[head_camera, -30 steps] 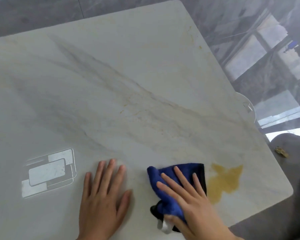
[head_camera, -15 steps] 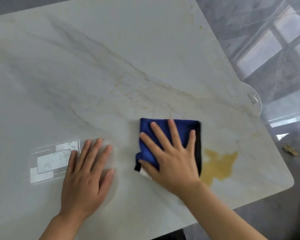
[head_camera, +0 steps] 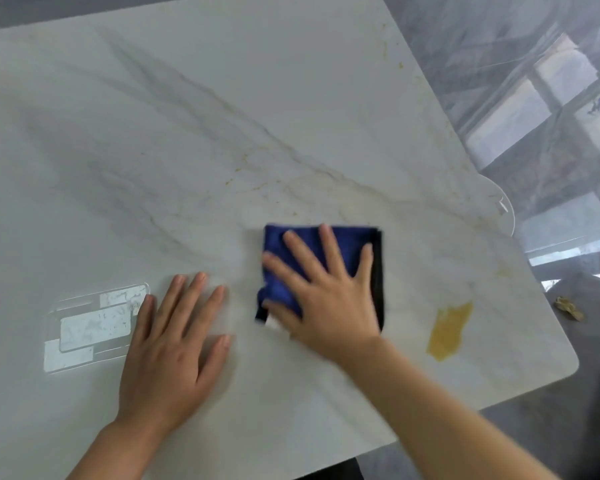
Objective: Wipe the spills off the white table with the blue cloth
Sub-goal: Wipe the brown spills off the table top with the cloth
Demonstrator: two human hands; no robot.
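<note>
Nearest the camera, the left hand (head_camera: 174,344) lies flat and open on the white table (head_camera: 222,116), fingers spread, gripping nothing, just bracing. Beside it, the right hand (head_camera: 326,296) is splayed palm-down on the blue cloth (head_camera: 284,244), pressing rather than clutching it; the folded cloth sits mid-table, a dark layer showing along its right edge. Off to the right, near the table's edge, the yellow spill (head_camera: 449,330) lies apart from the cloth, untouched by it here. The risk as I judge it: with only a flat palm holding it, the cloth could bunch or slip out under a fast stroke, or smear the puddle thin and push it over the nearby edge. Farther out, faint yellowish specks (head_camera: 400,65) dot the marbled, veined top. Bright window reflections (head_camera: 94,327) glint by the left hand, and beyond the table lies glossy grey floor (head_camera: 534,133) mirroring window frames.
</note>
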